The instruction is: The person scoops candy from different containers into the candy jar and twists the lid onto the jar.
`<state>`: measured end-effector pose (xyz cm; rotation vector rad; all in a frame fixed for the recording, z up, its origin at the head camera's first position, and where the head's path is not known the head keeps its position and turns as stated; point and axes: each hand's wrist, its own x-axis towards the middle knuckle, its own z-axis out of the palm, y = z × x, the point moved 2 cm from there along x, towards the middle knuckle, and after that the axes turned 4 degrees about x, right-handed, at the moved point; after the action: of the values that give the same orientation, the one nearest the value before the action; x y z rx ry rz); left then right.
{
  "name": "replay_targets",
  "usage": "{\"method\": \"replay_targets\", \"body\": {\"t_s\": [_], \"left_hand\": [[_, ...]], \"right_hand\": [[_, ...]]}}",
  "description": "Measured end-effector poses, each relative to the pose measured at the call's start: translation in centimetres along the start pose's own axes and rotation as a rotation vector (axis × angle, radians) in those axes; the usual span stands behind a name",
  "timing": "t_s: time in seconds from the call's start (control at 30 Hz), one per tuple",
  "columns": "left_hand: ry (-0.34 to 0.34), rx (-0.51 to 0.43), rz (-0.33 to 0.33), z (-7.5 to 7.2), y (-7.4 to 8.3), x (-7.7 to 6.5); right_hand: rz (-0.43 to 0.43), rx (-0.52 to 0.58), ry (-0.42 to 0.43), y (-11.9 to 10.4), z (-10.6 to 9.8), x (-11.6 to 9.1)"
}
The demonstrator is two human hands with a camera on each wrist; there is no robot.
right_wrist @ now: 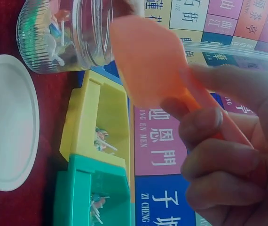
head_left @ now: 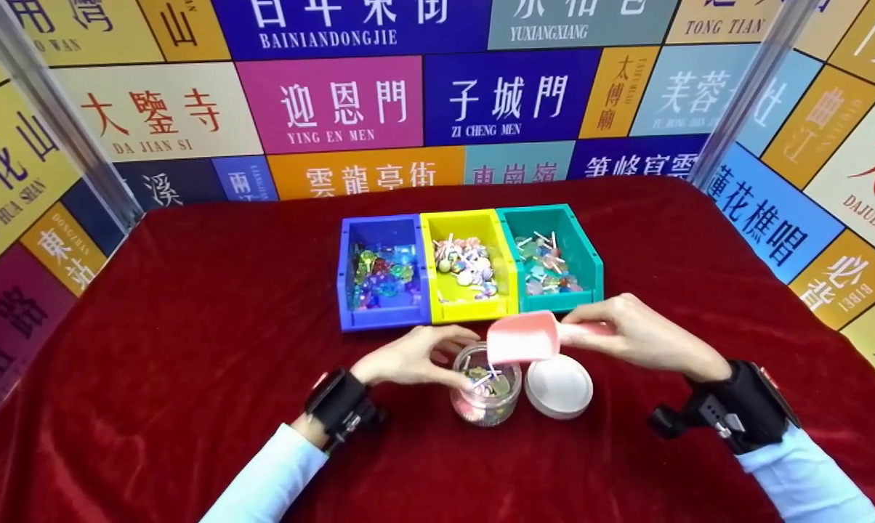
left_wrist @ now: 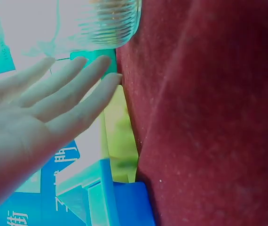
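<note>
My right hand (head_left: 637,334) grips the handle of a pink scoop (head_left: 522,338), fingers curled round it in the right wrist view. The scoop's tray tilts over the back right rim of a clear ribbed jar (head_left: 485,410), and no candy shows in it. Small lollipops (head_left: 487,381) lie inside the jar, some sticks pointing up. Around the jar's left side, my left hand (head_left: 419,356) spreads its thumb and fingers. In the left wrist view those fingers (left_wrist: 73,94) are nearly straight, tips close by the glass. A round white lid (head_left: 559,385) lies right of the jar.
Behind the jar, three joined bins stand in a row: blue (head_left: 385,318), yellow (head_left: 474,311) and green (head_left: 562,299), each holding small lollipops. A dark red cloth (head_left: 227,305) covers the table. Printed panels (head_left: 328,102) and clear posts (head_left: 750,87) enclose its back and sides.
</note>
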<state>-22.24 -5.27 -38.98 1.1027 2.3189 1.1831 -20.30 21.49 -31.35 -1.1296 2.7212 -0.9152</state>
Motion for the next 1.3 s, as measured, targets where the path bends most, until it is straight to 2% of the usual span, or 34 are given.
{"method": "replay_targets", "body": {"t_s": [0.07,0.13,0.23,0.33,0.5,0.7,0.83,0.97,1.13,1.2,1.3], "left_hand": [[0.07,0.003,0.017,-0.3,0.0,0.0],[0.175,0.032,0.026,-0.8,0.0,-0.1],[0.372,0.146,0.024,-1.6,0.0,-0.4],[0.54,0.27,-0.021,-2.5,-0.2,-0.7],[0.702,0.393,-0.107,-3.9,-0.8,-1.4],[0.903,0.52,-0.172,-5.4,-1.5,-2.4],[0.956,0.55,-0.239,-6.0,-2.1,-2.6],[0.957,0.52,-0.325,-6.4,-3.0,-2.6],[0.902,0.411,-0.425,-7.0,-4.4,-2.7],[0.879,0.388,-0.451,-7.1,-4.8,-2.8],[0.851,0.374,-0.48,-7.4,-5.1,-2.9]], "right_hand": [[0.009,-0.013,0.048,0.1,0.1,0.4],[0.012,-0.034,0.099,0.1,0.2,0.9],[0.029,-0.06,0.153,0.2,0.3,1.6],[0.055,-0.081,0.18,0.3,0.4,2.4],[0.124,-0.09,0.186,0.8,0.8,3.9],[0.175,-0.122,0.162,0.8,1.4,5.8],[0.212,-0.152,0.176,0.3,1.5,7.0],[0.266,-0.19,0.183,-0.2,1.5,8.0],[0.422,-0.236,0.137,-0.8,1.8,9.5],[0.493,-0.244,0.111,-1.1,2.0,10.0],[0.549,-0.272,0.095,-1.4,2.1,10.8]]}}
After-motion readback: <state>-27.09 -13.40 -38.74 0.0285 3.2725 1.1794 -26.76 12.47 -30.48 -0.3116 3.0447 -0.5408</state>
